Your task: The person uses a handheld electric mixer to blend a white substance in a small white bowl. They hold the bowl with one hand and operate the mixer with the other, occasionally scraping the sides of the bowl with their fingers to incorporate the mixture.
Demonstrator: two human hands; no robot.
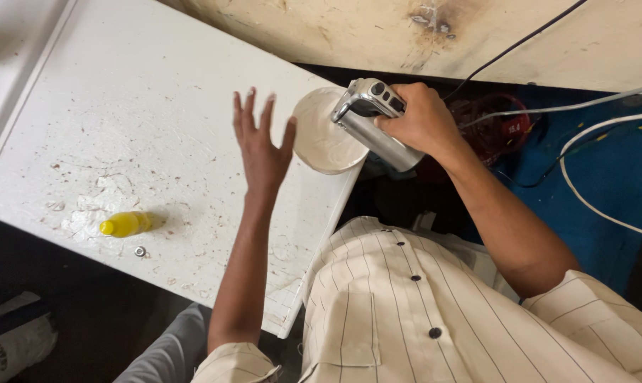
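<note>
Right hand (421, 117) clamped around the handle of a silver power tool (377, 124), grip wrapped tight, knuckles up, thumb side toward the body. Tool angled down and left, its front end hidden against a round pale disc (321, 138) lying at the right edge of the white bench (143, 106) and overhanging it slightly (exact point of contact not visible). Left hand (262, 145) raised over the bench just left of the disc, fingers spread apart, palm toward the disc, holding nothing; touching the disc or not, cannot tell. Bench top scuffed and flecked with brownish specks. Small yellow bottle (125, 224) lying on its side near the bench's near edge, well apart from both hands, with a small metal washer (140, 251) just below it. Black cable (519, 42) running up and right from behind the tool; white cables (583, 142) looping over a blue surface (619, 177) on the right. Striped short-sleeved shirt (406, 312) filling the lower frame.
</note>
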